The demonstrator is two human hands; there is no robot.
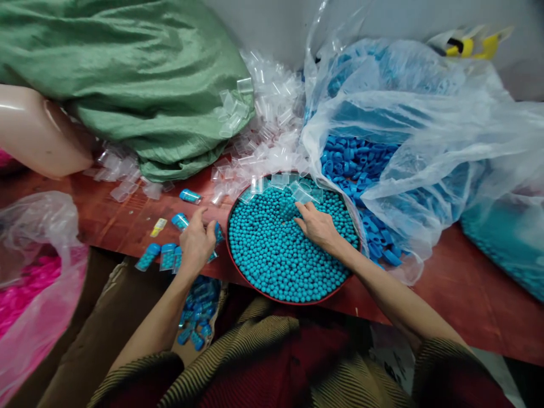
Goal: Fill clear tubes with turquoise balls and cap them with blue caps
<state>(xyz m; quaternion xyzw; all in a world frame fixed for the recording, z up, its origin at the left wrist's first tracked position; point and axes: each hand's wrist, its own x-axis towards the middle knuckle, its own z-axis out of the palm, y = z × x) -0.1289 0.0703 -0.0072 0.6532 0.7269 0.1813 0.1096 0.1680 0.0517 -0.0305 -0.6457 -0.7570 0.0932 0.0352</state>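
A round red-rimmed tray (232,255) holds a wide layer of turquoise beads (284,260), with several clear plastic bottles (279,180) lying at its far side. Over the beads, my right hand (318,226) is closed, its fingertips at a small clear bottle (289,209) that has beads in it. My left hand (198,241) is left of the tray with thumb and forefinger apart. Around it on the table lie several bead-filled bottles with blue caps (148,257); some are partly hidden behind the hand.
Clear bottles (276,119) are heaped behind the tray beside a green sack (170,85). Blue caps (357,164) spill from a clear plastic bag (408,124) at right. Finished-looking bottles (198,317) fill a box below the table edge. A pink-filled bag (38,294) stands at left.
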